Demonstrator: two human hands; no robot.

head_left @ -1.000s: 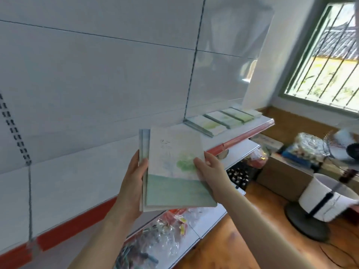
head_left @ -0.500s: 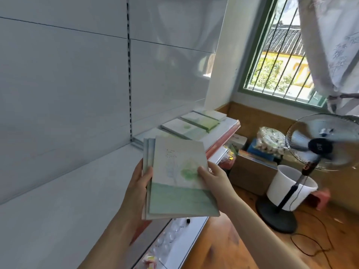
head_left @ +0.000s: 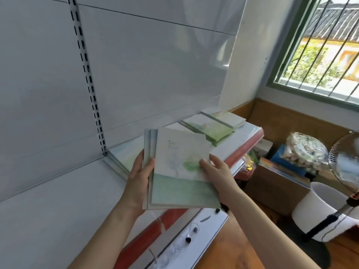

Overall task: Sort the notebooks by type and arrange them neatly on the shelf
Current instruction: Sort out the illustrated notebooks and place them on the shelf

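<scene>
I hold a small fanned stack of notebooks [head_left: 178, 177] with pale covers and green watercolour bands, above the front edge of the white shelf [head_left: 58, 200]. My left hand [head_left: 138, 183] grips the stack's left side from beneath, thumb on top. My right hand [head_left: 219, 175] pinches the right edge of the top notebook. Behind the stack, more notebooks [head_left: 209, 127] of the same green style lie flat in a row on the shelf's right section, partly hidden by what I hold.
The shelf has a red front strip [head_left: 242, 150] and a white back panel with a slotted upright [head_left: 87, 74]. A lower shelf [head_left: 194, 235] carries small items. To the right stand a cardboard box [head_left: 275, 183], a white bucket [head_left: 318, 206], a fan [head_left: 345, 162] and a barred window [head_left: 320, 45].
The view has swung right and moved closer to the shelf's right section. The stack stays in both hands, now nearer the row of notebooks lying on the shelf.
</scene>
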